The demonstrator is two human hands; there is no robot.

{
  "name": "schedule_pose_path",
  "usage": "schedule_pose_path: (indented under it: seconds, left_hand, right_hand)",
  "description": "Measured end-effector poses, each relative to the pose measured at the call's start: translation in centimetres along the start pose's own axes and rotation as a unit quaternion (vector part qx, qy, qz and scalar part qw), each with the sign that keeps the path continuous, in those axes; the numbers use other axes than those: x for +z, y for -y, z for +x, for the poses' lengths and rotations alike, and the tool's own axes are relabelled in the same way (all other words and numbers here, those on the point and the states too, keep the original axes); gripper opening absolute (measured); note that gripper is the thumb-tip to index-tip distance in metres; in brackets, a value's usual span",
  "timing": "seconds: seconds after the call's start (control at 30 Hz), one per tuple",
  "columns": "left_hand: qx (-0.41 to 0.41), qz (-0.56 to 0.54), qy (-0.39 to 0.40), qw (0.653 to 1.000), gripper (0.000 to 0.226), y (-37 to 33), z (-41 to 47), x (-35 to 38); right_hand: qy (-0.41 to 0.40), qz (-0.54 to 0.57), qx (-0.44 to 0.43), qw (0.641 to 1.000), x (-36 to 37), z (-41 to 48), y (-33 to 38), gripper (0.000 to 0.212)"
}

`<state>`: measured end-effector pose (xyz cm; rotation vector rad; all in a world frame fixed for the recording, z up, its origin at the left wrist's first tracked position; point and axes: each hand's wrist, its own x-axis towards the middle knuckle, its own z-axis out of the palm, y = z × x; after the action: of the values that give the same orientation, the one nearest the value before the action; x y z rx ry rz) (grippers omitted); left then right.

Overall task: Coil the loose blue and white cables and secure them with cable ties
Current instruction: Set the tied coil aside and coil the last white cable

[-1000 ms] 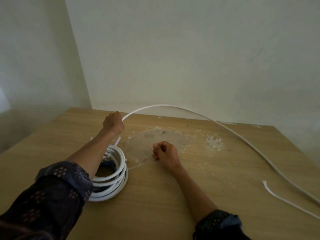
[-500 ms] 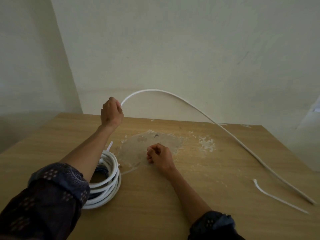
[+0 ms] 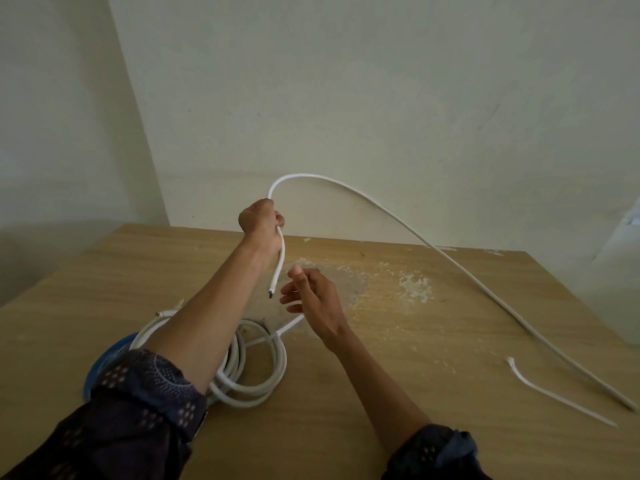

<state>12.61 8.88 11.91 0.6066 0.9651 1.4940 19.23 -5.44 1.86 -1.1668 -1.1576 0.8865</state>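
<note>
White cable [image 3: 282,258] arcs from my left hand [image 3: 260,221], fist closed near its end, down to the desk [image 3: 381,403] at right. Right hand [image 3: 313,299] beside the dangling tip, fingers loose. Coiled bundle [image 3: 251,400], white over blue, under my left forearm.

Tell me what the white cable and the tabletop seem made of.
White cable: probably smooth plastic sheathing, since it holds a springy arc. Table: wood-grain board, perhaps laminate or veneer, matte, with a pale worn patch where the surface has flaked.
</note>
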Motion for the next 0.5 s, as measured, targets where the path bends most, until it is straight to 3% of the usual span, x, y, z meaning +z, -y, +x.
schedule_pose_path:
  seconds: [0.2,0.27,0.33,0.4,0.5]
  left_hand:
    - [0.017,0.008,-0.013,1.000,0.018,0.7,-1.2,0.0]
    - [0.009,0.002,-0.005,1.000,0.017,1.0,-1.5,-0.4]
    - [0.045,0.054,0.020,0.997,0.021,1.2,-1.4,-0.9]
    - [0.117,0.173,0.056,0.976,0.028,1.2,-1.0,-2.0]
    - [0.156,0.314,0.121,0.929,0.023,1.3,-0.1,-4.3]
  right_hand:
    - [0.062,0.178,0.030,0.982,0.6,-0.3,2.5,0.032]
    - [0.093,0.184,0.036,0.978,0.5,-0.3,2.8,0.033]
    - [0.096,0.092,0.012,0.991,0.0,-0.3,2.4,0.038]
    - [0.093,-0.085,-0.038,0.991,-1.1,0.1,1.9,0.044]
    - [0.130,-0.321,-0.103,0.933,-2.6,1.4,2.1,0.044]
